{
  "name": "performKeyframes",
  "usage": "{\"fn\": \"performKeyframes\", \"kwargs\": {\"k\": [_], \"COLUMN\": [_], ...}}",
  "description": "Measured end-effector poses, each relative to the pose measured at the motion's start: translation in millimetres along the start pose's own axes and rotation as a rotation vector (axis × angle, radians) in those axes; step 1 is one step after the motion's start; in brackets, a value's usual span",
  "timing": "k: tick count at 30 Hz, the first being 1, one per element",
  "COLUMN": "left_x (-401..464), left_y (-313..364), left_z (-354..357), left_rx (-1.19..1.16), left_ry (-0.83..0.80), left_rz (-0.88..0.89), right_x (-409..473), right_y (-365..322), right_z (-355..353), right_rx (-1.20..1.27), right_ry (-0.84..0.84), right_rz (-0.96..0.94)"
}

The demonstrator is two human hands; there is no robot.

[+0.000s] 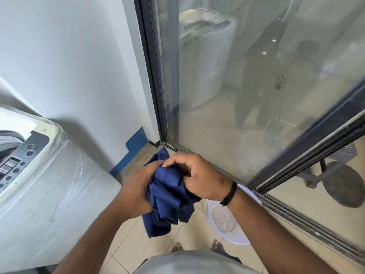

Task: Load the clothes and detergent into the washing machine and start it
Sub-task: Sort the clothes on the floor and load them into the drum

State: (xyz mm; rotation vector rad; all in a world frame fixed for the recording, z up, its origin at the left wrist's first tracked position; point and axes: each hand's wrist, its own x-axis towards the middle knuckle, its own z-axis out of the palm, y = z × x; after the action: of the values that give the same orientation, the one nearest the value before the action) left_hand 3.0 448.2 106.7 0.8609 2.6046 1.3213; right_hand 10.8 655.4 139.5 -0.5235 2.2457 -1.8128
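A bunched dark blue garment point(167, 196) hangs in front of me, above the tiled floor. My left hand point(136, 186) grips its left side and my right hand point(197, 175), a black band on its wrist, clutches its top right. The white top-loading washing machine point(51, 186), wrapped in clear film, stands at the left. Its dark control panel point(17, 161) shows, and the tub opening is cut off by the frame's left edge. No detergent is in view.
A clear plastic basket point(233, 234) sits on the floor under my right forearm, with nothing visible inside. A sliding glass door point(256, 95) with a dark frame runs along the right. A white wall with a blue skirting strip point(136, 139) stands behind. My feet show at the bottom.
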Motion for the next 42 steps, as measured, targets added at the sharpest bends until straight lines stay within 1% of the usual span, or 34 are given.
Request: {"fn": "performKeyframes", "kwargs": {"k": [2,3,5,6,7,8,9,10,12,13,14,15,17,19,20,22,24,26,29,30,31,32,33,34,35,36,37,39,40,41,42], "left_x": [2.3,4.3,9.4,12.3,14.3,16.7,19.6,22.3,29.6,33.5,37.4,40.5,44.6,46.3,47.1,49.5,51.5,50.5,40.6,35.6,30.1,24.9,19.6,15.1,10.6,4.6,-3.2,-17.5,-24.2,-30.0,-31.3], "left_y": [-5.0,-8.3,-10.7,-10.3,-9.2,-4.5,-0.8,5.4,18.0,21.0,25.0,26.5,24.7,24.3,25.4,26.4,29.5,32.4,40.8,42.1,41.2,37.4,29.2,17.2,2.9,-15.1,-36.1,-62.4,-72.3,-76.8,-73.4], "left_z": [8.9,13.0,19.3,21.2,22.3,22.3,22.7,23.0,25.7,27.9,28.8,29.3,29.4,28.0,27.9,29.0,27.7,22.7,12.7,10.7,9.5,10.5,12.8,16.2,22.0,28.1,35.9,50.6,58.7,67.2,73.2], "left_rx": [-0.019,-0.03,-0.014,0.007,0.03,0.073,0.134,0.208,0.313,0.327,0.325,0.301,0.186,0.022,-0.017,-0.026,-0.084,-0.237,-0.551,-0.598,-0.575,-0.55,-0.559,-0.6,-0.644,-0.69,-0.734,-0.915,-1.037,-1.144,-1.251], "left_ry": [0.083,0.112,0.152,0.174,0.199,0.219,0.231,0.233,0.24,0.249,0.258,0.273,0.31,0.34,0.345,0.312,0.275,0.266,0.228,0.259,0.348,0.477,0.633,0.771,0.835,0.817,0.72,0.468,0.336,0.225,0.151], "left_rz": [-0.057,-0.092,-0.15,-0.181,-0.215,-0.247,-0.268,-0.279,-0.279,-0.27,-0.258,-0.258,-0.321,-0.426,-0.445,-0.423,-0.387,-0.346,-0.297,-0.261,-0.239,-0.26,-0.357,-0.5,-0.682,-0.885,-1.092,-1.412,-1.518,-1.564,-1.562], "right_x": [0.2,-0.3,-2.5,-4.9,-8.2,-13.3,-18.1,-21.0,-22.2,-19.7,-16.4,-12.5,-4.3,0.9,1.7,-0.4,-5.3,-6.1,-1.1,1.4,2.7,3.1,2.8,2.2,0.5,-1.6,-3.7,-8.1,-10.8,-13.3,-16.3], "right_y": [-2.6,-2.9,-6.3,-10.9,-16.6,-25.0,-32.4,-40.6,-48.9,-46.7,-40.0,-29.6,-7.7,11.8,20.9,33.6,41.0,47.6,52.0,52.5,51.1,49.9,48.9,48.8,48.5,46.4,44.0,35.6,30.4,25.5,22.1], "right_z": [-0.2,-1.2,-5.4,-7.9,-9.7,-10.8,-11.3,-10.0,-3.1,2.3,7.5,12.3,15.0,11.2,8.5,4.9,5.4,5.4,-2.3,-7.4,-13.4,-20.2,-26.7,-32.1,-37.1,-40.2,-41.8,-40.5,-38.6,-35.9,-33.7], "right_rx": [-0.085,-0.144,-0.198,-0.163,-0.09,-0.025,-0.025,-0.149,-0.627,-0.862,-1.024,-1.086,-1.023,-0.838,-0.709,-0.412,-0.232,-0.157,0.006,0.064,0.11,0.145,0.178,0.216,0.254,0.297,0.343,0.437,0.482,0.532,0.583], "right_ry": [-0.039,-0.014,0.148,0.239,0.296,0.313,0.293,0.223,0.02,-0.024,-0.021,0.014,0.078,0.134,0.159,0.205,0.258,0.343,0.459,0.481,0.494,0.5,0.501,0.496,0.492,0.483,0.469,0.437,0.419,0.393,0.364], "right_rz": [0.017,0.026,0.031,0.013,-0.015,-0.043,-0.065,-0.054,0.034,0.053,0.056,0.071,0.146,0.187,0.175,0.127,0.097,0.086,0.113,0.124,0.13,0.129,0.13,0.132,0.139,0.146,0.158,0.18,0.184,0.181,0.179]}}
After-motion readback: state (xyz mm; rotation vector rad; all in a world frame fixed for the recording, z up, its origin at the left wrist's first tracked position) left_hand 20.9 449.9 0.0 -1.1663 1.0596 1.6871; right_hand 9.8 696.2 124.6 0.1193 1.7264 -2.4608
